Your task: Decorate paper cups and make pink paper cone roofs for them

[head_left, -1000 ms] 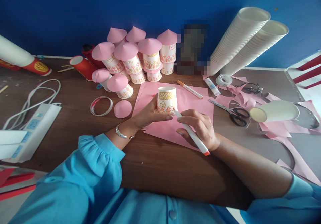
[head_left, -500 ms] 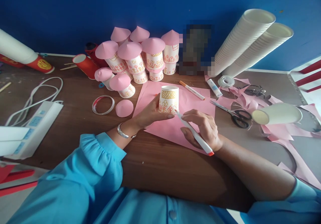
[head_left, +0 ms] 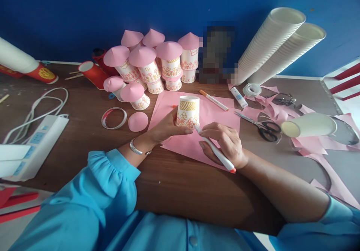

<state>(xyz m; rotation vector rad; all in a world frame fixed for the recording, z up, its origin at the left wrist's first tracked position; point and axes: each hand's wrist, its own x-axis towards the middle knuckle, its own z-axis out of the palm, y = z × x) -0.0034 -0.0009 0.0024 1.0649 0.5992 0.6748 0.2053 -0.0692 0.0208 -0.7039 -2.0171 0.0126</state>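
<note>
An upside-down white paper cup [head_left: 188, 111] with orange and red drawings stands on a pink paper sheet [head_left: 213, 114]. My left hand [head_left: 165, 128] grips the cup's lower rim from the left. My right hand [head_left: 225, 142] pinches a white marker [head_left: 216, 151] with an orange end cap. The marker's tip touches the cup's lower right side.
Several decorated cups with pink cone lids [head_left: 149, 63] cluster behind. Beside the sheet lie a pink cone [head_left: 137, 121] and tape ring [head_left: 114, 118]. To the right are another marker [head_left: 213, 100], glue stick [head_left: 238, 96], scissors [head_left: 261, 127], a lying cup [head_left: 309, 125] and two stacks of white cups [head_left: 278, 41]. A power strip [head_left: 36, 142] sits left.
Both hands keep their grip; the marker tip shifts slightly along the cup's lower edge. The view wobbles a little.
</note>
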